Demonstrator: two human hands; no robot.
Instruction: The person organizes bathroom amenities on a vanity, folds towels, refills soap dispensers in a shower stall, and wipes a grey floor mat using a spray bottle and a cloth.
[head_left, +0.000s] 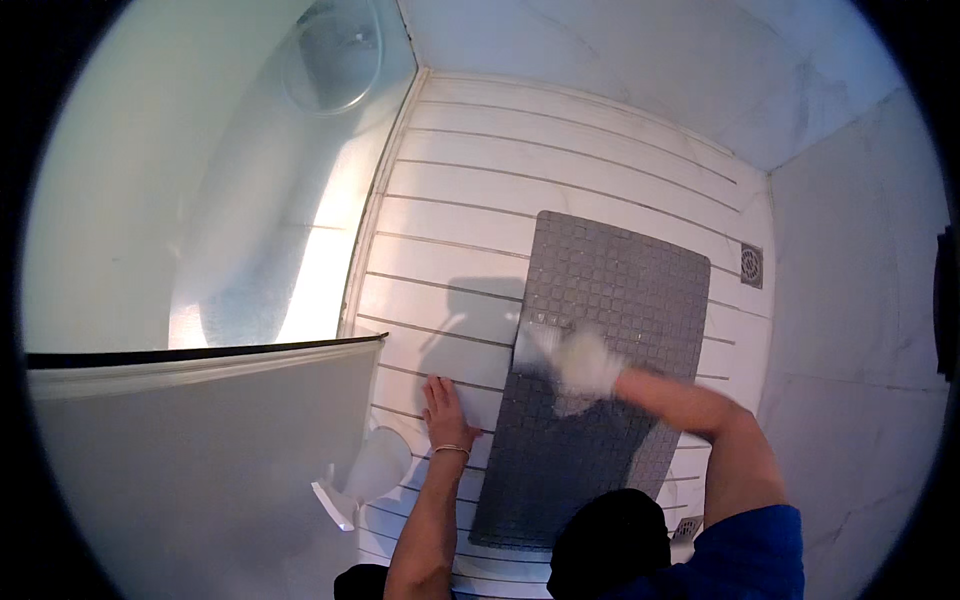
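Note:
A grey textured bath mat (622, 300) lies on the white grooved floor (442, 217). My left hand (447, 416) rests flat on the floor just left of the mat, with its fingers spread and a bracelet at the wrist. Over the middle of the mat is my right hand (589, 364), blurred by motion and covered by something white, perhaps a glove or a cloth. At its left shows a blurred pale patch, maybe brush bristles or foam; I cannot tell which. Whether the fingers close on anything is hidden by the blur.
A white spray bottle (375, 469) stands left of my left forearm, beside the grey panel (210, 465). A glass panel (225, 187) bounds the floor at the upper left. Marbled walls (840, 262) rise at the top and right. Square drains (751, 265) sit near the right wall.

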